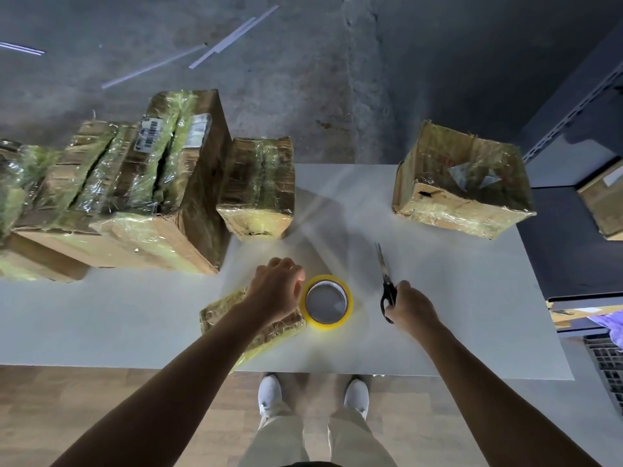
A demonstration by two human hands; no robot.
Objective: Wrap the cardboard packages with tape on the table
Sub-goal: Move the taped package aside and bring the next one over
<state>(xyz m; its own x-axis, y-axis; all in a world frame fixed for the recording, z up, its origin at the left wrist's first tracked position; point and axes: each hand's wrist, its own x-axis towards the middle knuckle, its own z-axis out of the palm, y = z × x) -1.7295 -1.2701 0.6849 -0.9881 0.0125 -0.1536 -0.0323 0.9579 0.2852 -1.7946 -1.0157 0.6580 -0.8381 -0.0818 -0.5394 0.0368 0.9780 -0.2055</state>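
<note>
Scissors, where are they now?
In the head view, the scissors lie toward the right of the table, just right of the yellow tape roll, handles held by the right hand.

Yellow tape roll (328, 303), black-handled scissors (387, 291), brown cardboard packages (256, 187) (yellowish-green film sheen), white table (438, 298).

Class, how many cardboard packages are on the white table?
6: far-left package, low box, tall box, small middle box, right box, flat package under the left hand. More may hide off-frame left.

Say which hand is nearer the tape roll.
Left. The left hand is beside the tape roll, at its left; the right hand, gripping scissors, is apart at its right.
</note>
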